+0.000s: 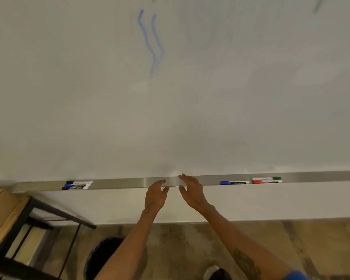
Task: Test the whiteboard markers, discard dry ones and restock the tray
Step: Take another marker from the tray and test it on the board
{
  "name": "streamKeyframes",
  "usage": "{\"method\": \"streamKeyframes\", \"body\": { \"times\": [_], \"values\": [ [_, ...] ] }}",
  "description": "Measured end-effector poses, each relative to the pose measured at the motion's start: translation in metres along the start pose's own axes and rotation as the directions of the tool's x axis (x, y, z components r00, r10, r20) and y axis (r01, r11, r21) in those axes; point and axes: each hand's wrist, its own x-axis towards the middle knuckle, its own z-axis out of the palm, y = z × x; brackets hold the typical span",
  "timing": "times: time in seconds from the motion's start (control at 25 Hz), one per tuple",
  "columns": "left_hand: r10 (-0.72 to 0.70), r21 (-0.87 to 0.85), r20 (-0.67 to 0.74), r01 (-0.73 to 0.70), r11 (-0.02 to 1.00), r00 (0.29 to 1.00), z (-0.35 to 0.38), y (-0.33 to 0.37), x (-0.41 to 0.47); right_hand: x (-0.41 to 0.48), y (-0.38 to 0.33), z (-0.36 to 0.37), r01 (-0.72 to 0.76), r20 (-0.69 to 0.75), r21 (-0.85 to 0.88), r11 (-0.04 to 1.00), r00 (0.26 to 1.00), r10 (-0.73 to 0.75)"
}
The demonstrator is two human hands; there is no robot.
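One left hand (156, 196), right hand (191, 191), tray (119, 183) blurred, bin (101, 257) half-hidden

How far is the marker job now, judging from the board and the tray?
Done: two blue test lines on the whiteboard suggest some testing. In hand: nothing; the left hand and right hand hover open by the tray. Left: three left-end markers and three right-end markers lie there; which are tested, I cannot tell.

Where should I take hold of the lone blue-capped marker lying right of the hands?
Pinch the blue-capped marker at mid-barrel, probably with the right hand, coming from above and the front. It lies flat along the tray, cap pointing left, and the whiteboard closes off the back.
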Motion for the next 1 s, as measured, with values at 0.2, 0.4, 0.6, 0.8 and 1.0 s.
{"method": "streamKeyframes", "body": {
  "times": [0.2,0.4,0.6,0.8,1.0],
  "values": [
    [0.047,-0.022,0.118,-0.045,0.999,0.992,0.074,0.071,-0.002,-0.020,0.077,-0.073,-0.169,-0.090,0.036,0.985,0.981,0.172],
    [0.106,-0.019,0.206,-0.104,0.994,0.973,0.155,0.157,0.011,-0.025,0.164,-0.151,-0.283,-0.113,0.020,0.959,0.952,0.283],
    [0.101,-0.074,0.234,-0.086,0.993,0.967,0.229,0.229,0.017,-0.020,0.249,-0.221,-0.402,-0.167,0.056,0.914,0.899,0.406],
    [-0.054,-0.131,0.279,0.094,0.987,0.959,0.293,0.259,0.023,-0.011,0.322,-0.256,-0.569,-0.139,0.145,0.810,0.799,0.586],
    [-0.159,-0.137,0.292,0.206,0.969,0.943,0.333,0.264,0.033,0.002,0.352,-0.267,-0.599,-0.071,0.111,0.793,0.791,0.607]
  ]
}}
